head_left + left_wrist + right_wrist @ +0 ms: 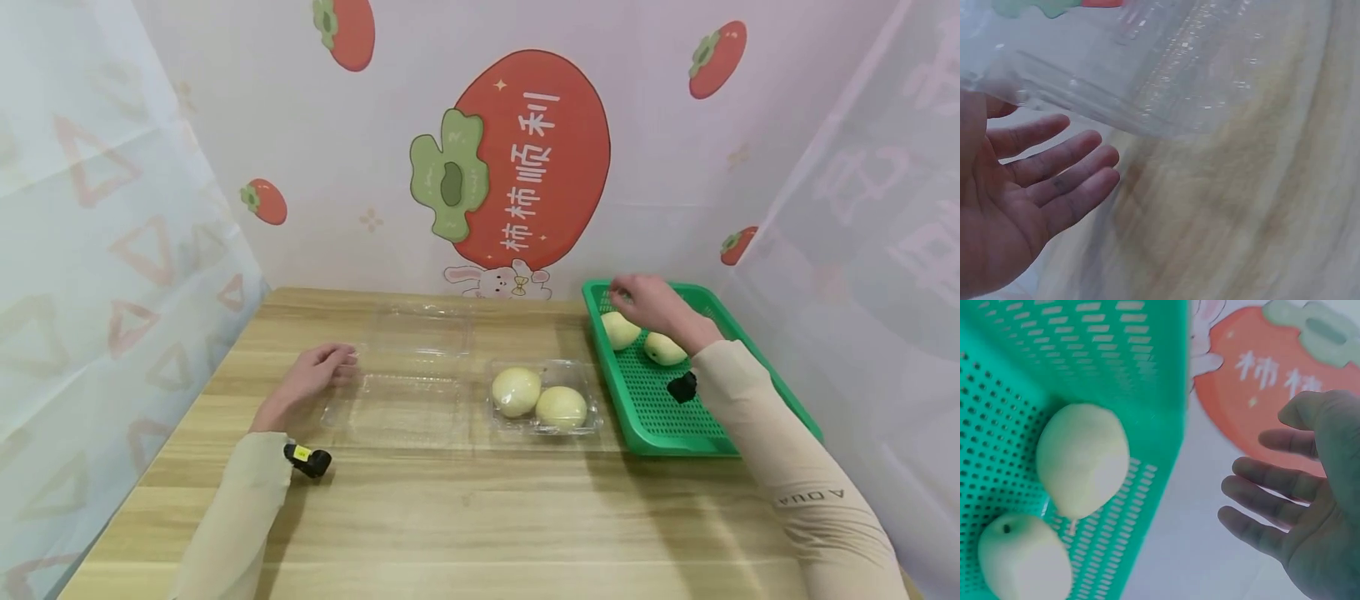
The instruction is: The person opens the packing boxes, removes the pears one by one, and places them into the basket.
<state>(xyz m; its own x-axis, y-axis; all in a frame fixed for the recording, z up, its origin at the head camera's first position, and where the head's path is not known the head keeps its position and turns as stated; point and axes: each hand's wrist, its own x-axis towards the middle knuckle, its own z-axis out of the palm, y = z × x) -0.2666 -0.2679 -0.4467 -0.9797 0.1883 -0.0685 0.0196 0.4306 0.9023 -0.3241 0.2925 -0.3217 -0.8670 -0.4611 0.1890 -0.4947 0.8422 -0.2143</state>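
Observation:
My left hand (pixel 324 371) is beside the left edge of an open clear plastic clamshell box (pixel 408 412), fingers loosely extended; the left wrist view shows the fingers (pixel 1063 169) just below the plastic. Over the far left part of a green basket (pixel 637 425) hovers my right hand (pixel 647 300), its fingers relaxed and holding nothing. Two pale yellow pears lie in the basket: one pear (pixel 1082 459) near the corner, the other pear (pixel 1025 559) close by. A second clear box (pixel 585 375) between the hands contains two pears (pixel 516 392), side by side.
The wooden table (pixel 465 525) carries both boxes and the basket. Behind it stands a backdrop (pixel 645 167) printed with persimmons, and fabric walls (pixel 97 250) rise at either side. The basket's raised rim (pixel 795 408) borders the right side of the workspace.

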